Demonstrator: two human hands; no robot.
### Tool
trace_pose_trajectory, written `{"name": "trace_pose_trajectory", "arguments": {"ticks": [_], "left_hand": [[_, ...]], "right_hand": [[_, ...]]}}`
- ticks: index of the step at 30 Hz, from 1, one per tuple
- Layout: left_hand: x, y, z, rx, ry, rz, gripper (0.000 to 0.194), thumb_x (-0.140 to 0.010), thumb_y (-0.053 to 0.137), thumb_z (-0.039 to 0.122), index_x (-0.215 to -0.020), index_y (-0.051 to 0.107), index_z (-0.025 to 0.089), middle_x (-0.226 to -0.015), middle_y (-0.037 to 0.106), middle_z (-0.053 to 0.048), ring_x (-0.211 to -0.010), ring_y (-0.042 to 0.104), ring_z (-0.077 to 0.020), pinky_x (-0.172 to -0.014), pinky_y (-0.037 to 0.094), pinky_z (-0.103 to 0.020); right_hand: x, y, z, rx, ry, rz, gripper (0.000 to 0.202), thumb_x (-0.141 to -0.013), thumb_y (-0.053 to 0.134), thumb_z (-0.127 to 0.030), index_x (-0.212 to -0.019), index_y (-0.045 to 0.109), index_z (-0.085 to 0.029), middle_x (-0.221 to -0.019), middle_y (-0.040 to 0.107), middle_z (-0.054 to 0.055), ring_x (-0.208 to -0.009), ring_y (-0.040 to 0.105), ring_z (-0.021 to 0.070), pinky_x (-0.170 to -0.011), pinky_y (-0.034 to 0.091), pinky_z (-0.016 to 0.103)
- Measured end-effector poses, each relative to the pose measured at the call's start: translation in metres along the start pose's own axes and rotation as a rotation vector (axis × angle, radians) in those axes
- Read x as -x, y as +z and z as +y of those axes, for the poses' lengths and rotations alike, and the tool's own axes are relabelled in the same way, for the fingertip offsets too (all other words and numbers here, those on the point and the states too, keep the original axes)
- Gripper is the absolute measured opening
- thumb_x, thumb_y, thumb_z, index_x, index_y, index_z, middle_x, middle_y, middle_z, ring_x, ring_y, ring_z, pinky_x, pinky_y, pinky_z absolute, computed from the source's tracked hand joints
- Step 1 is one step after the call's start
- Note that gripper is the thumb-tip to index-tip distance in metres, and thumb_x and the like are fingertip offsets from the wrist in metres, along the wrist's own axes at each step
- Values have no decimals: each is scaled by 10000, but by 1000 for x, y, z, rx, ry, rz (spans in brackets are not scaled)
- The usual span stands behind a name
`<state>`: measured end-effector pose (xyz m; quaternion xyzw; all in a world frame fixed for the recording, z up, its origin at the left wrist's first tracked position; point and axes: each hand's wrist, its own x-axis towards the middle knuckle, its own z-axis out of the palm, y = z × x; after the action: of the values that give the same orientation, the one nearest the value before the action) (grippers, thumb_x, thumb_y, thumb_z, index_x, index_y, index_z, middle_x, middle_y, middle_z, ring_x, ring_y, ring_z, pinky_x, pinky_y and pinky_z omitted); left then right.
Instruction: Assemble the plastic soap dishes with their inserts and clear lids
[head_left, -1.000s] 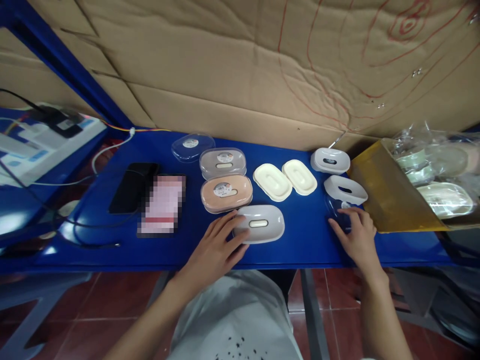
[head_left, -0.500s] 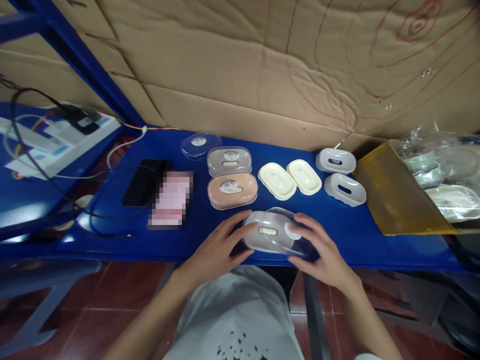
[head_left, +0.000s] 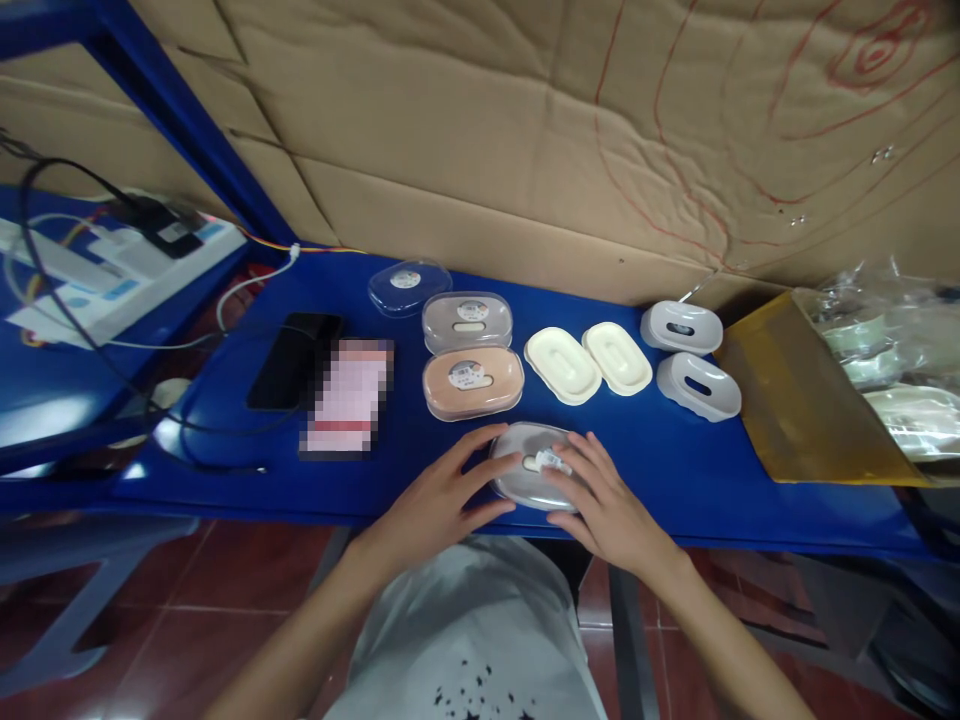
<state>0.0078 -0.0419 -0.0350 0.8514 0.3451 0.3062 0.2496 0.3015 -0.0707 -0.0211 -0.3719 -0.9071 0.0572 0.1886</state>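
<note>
A grey soap box (head_left: 529,489) with a clear lid over it lies near the table's front edge. My left hand (head_left: 439,495) grips its left end, thumb at the near side and fingers over the far side. Around the lid's right end, my right hand (head_left: 615,510) has its fingers bent over the top, beside a white label (head_left: 553,461). Just beyond sit a lidded peach soap box (head_left: 450,402) and a lidded grey one (head_left: 435,325). Two cream inner trays (head_left: 562,365) lie to their right, then two grey soap dish bases (head_left: 701,385).
A loose clear lid (head_left: 390,290) lies at the back. On the left are a black phone (head_left: 281,375), a pixelated pink-screened device (head_left: 349,395), cables and a power strip (head_left: 217,240). At right, an open carton (head_left: 795,420) holds plastic-wrapped parts. Cardboard (head_left: 450,130) stands behind.
My right hand has moved left with the clear lid, which now sits over the grey soap box instead of sticking out to its right. My left hand stays on the box.
</note>
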Motion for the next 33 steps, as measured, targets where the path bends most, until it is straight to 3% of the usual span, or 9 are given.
{"name": "trace_pose_trajectory", "arguments": {"ticks": [4, 8, 11, 15, 21, 25, 27, 29, 33], "left_hand": [[1, 3, 1, -57, 16, 8, 454, -1077, 662, 382, -1505, 544, 286, -1625, 493, -132, -1472, 570, -308, -1152, 588, -529], [0, 6, 4, -162, 55, 75, 450, -1071, 668, 339, -1490, 539, 237, -1605, 509, -170, -1477, 548, -332, -1151, 571, -545], [-2, 5, 8, -267, 68, 161, 413, -1046, 698, 295, -1426, 565, 202, -1503, 593, -179, -1398, 594, -342, -1116, 569, -533], [-8, 3, 12, -416, 25, 215, 350, -1029, 709, 291, -1342, 598, 182, -1383, 657, -176, -1269, 646, -357, -1032, 567, -514], [-22, 8, 7, -531, -42, 292, 360, -1026, 701, 281, -1354, 588, 186, -1393, 645, -191, -1234, 653, -361, -1023, 538, -524], [-28, 13, 8, -552, -85, 376, 344, -1024, 688, 218, -1353, 589, 191, -1427, 619, -205, -1283, 631, -374, -1037, 526, -546], [-29, 18, 18, -513, -47, 404, 316, -1022, 660, 153, -1329, 601, 200, -1433, 613, -194, -1300, 622, -357, -1062, 516, -543], [-29, 27, 32, -436, 59, 338, 302, -1021, 621, 114, -1310, 611, 203, -1417, 629, -170, -1292, 628, -329, -1071, 523, -516], [-32, 51, 55, -390, 245, -3, 302, -1058, 613, 236, -1355, 611, 185, -1498, 613, -161, -1340, 618, -339, -1078, 554, -517]], "right_hand": [[4, -4, -1, -83, 57, -59, 540, -1099, 584, -438, -1602, 489, -269, -1670, 513, 109, -1657, 304, 319, -1335, 324, 640], [3, -21, 23, -303, 153, 2, 571, -1142, 428, -515, -1662, 395, -282, -1704, 475, 106, -1628, 375, 282, -1289, 436, 539], [3, -26, 58, -60, 353, 109, 522, -1147, 440, -420, -1653, 424, -295, -1698, 486, 105, -1613, 401, 306, -1301, 384, 592], [12, -20, 90, 233, 519, 88, 588, -1126, 481, -483, -1644, 435, -210, -1666, 513, 169, -1583, 428, 395, -1272, 360, 667], [48, -30, 70, 205, 501, 143, 342, -1101, 565, -481, -1298, 658, -218, -1328, 747, 147, -1392, 632, 367, -1158, 481, 588], [71, -52, 68, 84, 402, 155, 171, -1087, 612, -412, -1066, 699, -268, -1348, 736, 99, -1364, 658, 330, -1175, 462, 580], [79, -62, 86, 112, 411, 233, 144, -1082, 616, -378, -1116, 714, -279, -1405, 713, 102, -1381, 647, 321, -1162, 482, 552], [86, -68, 113, 224, 450, 303, 245, -1082, 607, -367, -1295, 699, -288, -1494, 668, 136, -1425, 614, 345, -1156, 483, 557], [93, -69, 155, 352, 490, 315, 374, -1077, 602, -393, -1435, 667, -308, -1428, 713, 181, -1345, 666, 404, -1088, 493, 604]]}}
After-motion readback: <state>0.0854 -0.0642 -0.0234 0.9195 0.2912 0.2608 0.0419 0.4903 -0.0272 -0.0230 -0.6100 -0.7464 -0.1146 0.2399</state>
